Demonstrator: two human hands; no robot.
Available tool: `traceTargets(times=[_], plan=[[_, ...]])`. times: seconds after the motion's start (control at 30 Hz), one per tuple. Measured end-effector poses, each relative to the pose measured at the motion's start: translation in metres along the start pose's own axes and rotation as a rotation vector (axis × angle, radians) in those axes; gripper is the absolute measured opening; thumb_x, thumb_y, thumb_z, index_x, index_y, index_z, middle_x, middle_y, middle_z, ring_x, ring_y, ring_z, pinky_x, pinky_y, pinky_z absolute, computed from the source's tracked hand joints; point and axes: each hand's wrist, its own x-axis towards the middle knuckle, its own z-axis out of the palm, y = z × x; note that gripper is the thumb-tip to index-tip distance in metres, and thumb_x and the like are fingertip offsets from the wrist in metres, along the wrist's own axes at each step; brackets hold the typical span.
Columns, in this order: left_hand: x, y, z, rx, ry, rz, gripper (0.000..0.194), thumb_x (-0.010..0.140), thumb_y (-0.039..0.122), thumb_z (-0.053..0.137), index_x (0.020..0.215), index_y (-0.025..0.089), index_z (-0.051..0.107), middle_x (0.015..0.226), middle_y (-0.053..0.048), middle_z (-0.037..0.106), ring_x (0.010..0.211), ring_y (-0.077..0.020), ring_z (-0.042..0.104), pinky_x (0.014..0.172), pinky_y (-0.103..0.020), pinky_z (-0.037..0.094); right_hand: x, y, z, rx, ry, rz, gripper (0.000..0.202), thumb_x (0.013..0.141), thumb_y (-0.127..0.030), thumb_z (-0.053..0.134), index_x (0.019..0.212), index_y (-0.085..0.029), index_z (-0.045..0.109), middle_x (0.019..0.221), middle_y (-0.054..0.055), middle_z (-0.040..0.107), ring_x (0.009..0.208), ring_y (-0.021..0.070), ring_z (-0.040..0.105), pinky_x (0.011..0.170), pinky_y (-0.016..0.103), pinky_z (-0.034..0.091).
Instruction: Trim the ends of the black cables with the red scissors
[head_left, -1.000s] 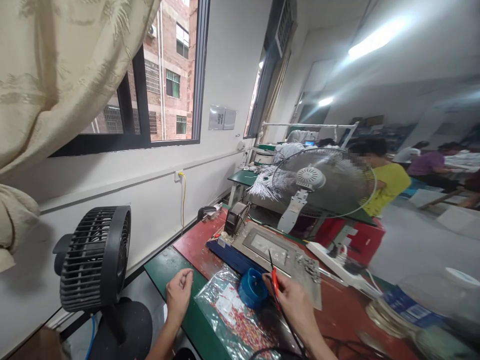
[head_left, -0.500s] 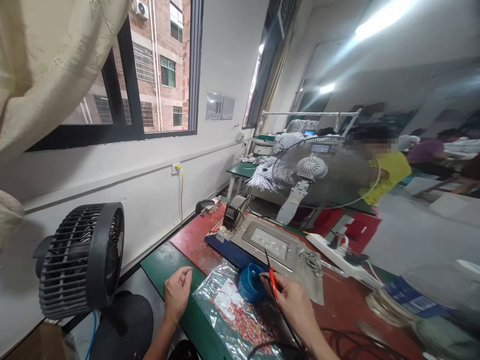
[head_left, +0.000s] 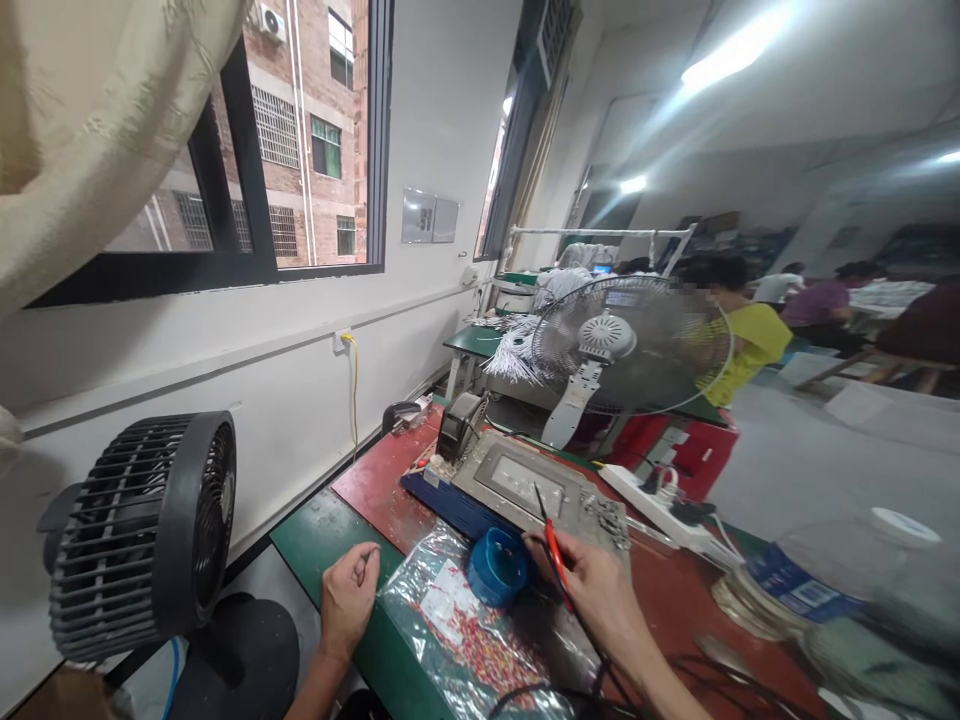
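Red tool (head_left: 556,556), gripped in the fingers of your right hand (head_left: 596,592), dark tip pointing away from you, just beside the blue cup (head_left: 496,570). Left hand (head_left: 349,600), yours, fingers curled closed at the near left edge of the table (head_left: 330,522); whether anything small sits inside, cannot tell. Clear bag (head_left: 491,645) of red and yellow bits, toward the near edge, cup at its far side. Grey panel (head_left: 480,462), beyond the cup. Dispenser (head_left: 460,424), near the far corner. Power strip (head_left: 637,495), along the far edge.
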Motion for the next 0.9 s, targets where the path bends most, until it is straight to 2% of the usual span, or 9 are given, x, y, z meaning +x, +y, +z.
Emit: traceTargets(times=[0.17,0.3,0.57,0.7,0.9], plan=[[0.001,0.001,0.000,-0.014,0.003,-0.003,0.033,0.079,0.042,0.046,0.078,0.017,0.067,0.048,0.006,0.040,0.046,-0.0105,0.040,0.048,-0.021,0.034,0.029,-0.003,-0.035,-0.093,0.119,0.002,0.060,0.074,-0.068,0.032,0.075,-0.019,0.068,0.058,0.004,0.065,0.060,0.0215,0.060,0.053,0.024,0.038],[0.002,0.000,0.001,0.006,0.002,-0.001,0.033,0.080,0.043,0.046,0.078,0.018,0.067,0.049,0.006,0.039,0.046,-0.0105,0.040,0.049,-0.022,0.034,0.056,-0.003,-0.048,-0.197,0.185,-0.003,0.061,0.075,-0.068,0.029,0.068,-0.018,0.064,0.053,0.004,0.058,0.055,0.0188,0.054,0.052,0.025,0.035],[0.000,-0.001,0.000,0.016,-0.023,-0.008,0.031,0.081,0.042,0.044,0.078,0.020,0.066,0.049,0.006,0.036,0.047,-0.0106,0.038,0.050,-0.021,0.033,0.087,0.002,-0.040,-0.327,0.151,0.053,0.053,0.079,-0.059,0.031,0.075,-0.019,0.067,0.061,0.007,0.065,0.061,0.0210,0.059,0.050,0.025,0.032],[0.001,0.001,0.000,0.005,-0.038,-0.015,0.032,0.081,0.042,0.043,0.079,0.020,0.065,0.050,0.006,0.037,0.047,-0.0107,0.038,0.050,-0.022,0.033,0.092,0.003,-0.036,-0.378,0.116,0.083,0.045,0.080,-0.053,0.036,0.082,-0.021,0.068,0.065,0.009,0.068,0.066,0.0230,0.062,0.049,0.024,0.031],[0.000,0.001,0.000,0.000,-0.028,-0.015,0.032,0.081,0.042,0.043,0.079,0.019,0.066,0.050,0.006,0.038,0.047,-0.0109,0.039,0.050,-0.022,0.033,0.092,0.001,-0.030,-0.420,0.082,0.098,0.038,0.081,-0.048,0.040,0.081,-0.023,0.068,0.071,0.009,0.070,0.070,0.0240,0.064,0.048,0.025,0.030]])
